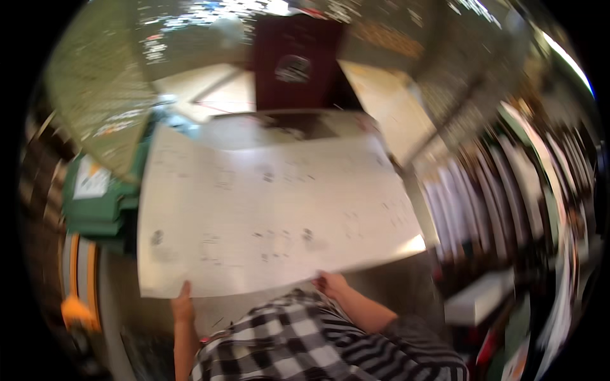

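A large white sheet (273, 203) with small dark printed marks spreads out in front of me, its near edge toward my body. My left hand (183, 306) grips that edge near its left corner, thumb on top. Farther right along the same edge, my right hand (330, 284) pinches the sheet, fingers closed. Whether it is stiff board or heavy paper I cannot tell. The far edge reaches a shiny grey surface, and the underside stays hidden. Motion blurs the picture.
A dark maroon panel (295, 63) with a round emblem stands beyond the sheet. Green bins (95, 206) sit at the left, near an orange object (81, 312). Rows of upright flat boards (489, 184) line the right side, with a white box (480, 297) below them.
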{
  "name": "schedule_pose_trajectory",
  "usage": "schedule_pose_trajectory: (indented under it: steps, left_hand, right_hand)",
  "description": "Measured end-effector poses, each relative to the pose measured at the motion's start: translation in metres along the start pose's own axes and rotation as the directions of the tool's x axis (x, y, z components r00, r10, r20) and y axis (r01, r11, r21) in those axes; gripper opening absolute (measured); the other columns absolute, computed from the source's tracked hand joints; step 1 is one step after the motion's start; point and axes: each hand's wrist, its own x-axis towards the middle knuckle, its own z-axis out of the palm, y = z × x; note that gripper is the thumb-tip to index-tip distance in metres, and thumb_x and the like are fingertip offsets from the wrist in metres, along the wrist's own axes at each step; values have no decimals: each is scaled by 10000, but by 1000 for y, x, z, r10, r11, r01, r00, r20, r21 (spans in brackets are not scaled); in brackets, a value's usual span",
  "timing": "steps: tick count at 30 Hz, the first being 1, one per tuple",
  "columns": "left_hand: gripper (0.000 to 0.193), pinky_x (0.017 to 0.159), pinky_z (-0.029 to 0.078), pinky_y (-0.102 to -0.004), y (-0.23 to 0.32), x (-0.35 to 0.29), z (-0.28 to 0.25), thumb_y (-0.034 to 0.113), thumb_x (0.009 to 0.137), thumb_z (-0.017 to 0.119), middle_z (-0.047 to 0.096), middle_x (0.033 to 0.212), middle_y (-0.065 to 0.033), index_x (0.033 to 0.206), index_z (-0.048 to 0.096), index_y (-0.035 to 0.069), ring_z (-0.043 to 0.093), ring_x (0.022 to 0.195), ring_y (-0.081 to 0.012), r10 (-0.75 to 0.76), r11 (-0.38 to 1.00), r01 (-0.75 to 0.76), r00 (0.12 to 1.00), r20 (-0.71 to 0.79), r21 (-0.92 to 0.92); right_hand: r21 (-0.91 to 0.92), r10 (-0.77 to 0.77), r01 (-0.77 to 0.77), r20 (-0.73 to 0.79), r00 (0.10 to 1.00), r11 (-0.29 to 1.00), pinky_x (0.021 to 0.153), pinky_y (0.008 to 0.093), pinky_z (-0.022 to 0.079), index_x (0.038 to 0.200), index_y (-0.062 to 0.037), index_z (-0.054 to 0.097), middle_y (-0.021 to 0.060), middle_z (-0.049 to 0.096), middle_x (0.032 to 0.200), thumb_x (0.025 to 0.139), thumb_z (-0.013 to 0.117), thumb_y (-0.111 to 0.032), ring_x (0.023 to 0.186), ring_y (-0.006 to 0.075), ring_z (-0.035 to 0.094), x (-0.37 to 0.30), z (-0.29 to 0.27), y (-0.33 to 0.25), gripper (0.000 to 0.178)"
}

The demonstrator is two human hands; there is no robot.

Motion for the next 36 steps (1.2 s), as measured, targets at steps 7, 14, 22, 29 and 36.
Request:
schedule_pose_trajectory:
  steps: [7,14,22,29,36]
  left_hand:
    - [356,719,547,-411,-30,60,38,79,920,546,597,1109,-80,1269,478,81,626,927,-255,-271,920,240,961,-61,-311]
    - [288,746,561,-464,-44,104,16,118,925,567,603,1123,-100,1204,526,59,629,956,-285,-364,859,293,926,-99,-421]
    - [337,828,531,-497,-43,113,27,169,937,565,601,1141,-106,1249,509,55,612,1024,-301,-349,864,337,936,39,-373]
    - [345,811,497,-500,-51,96,29,249,930,583,588,1077,-143,1201,489,56,597,978,-304,-514,814,477,857,-28,-331]
    - [262,470,495,-292,-79,17,-3,209,857,658,618,771,-95,988,549,11,622,587,-182,-413,901,431,888,-203,51]
  right_hand:
    - [17,-3,5,-91,996,1000,585,315,550,991,-34,576,123,666,838,939,562,-159,725,211,671,-27,20,-29,136]
    - [22,116,-116,-22,993,993,569,304,545,987,-41,576,93,668,818,948,545,-184,709,207,674,-19,17,-11,152]
    - [6,128,-128,-36,991,992,585,318,547,984,-30,575,112,665,849,946,549,-214,715,239,673,-14,24,-14,190]
    - [-260,313,-326,-90,945,909,515,317,519,1052,2,580,130,666,829,935,569,-266,715,242,677,-40,41,-17,293]
    - [-742,-587,587,645,490,-325,938,473,435,1270,-112,540,159,548,1274,822,665,-311,1163,308,532,-54,93,-47,506]
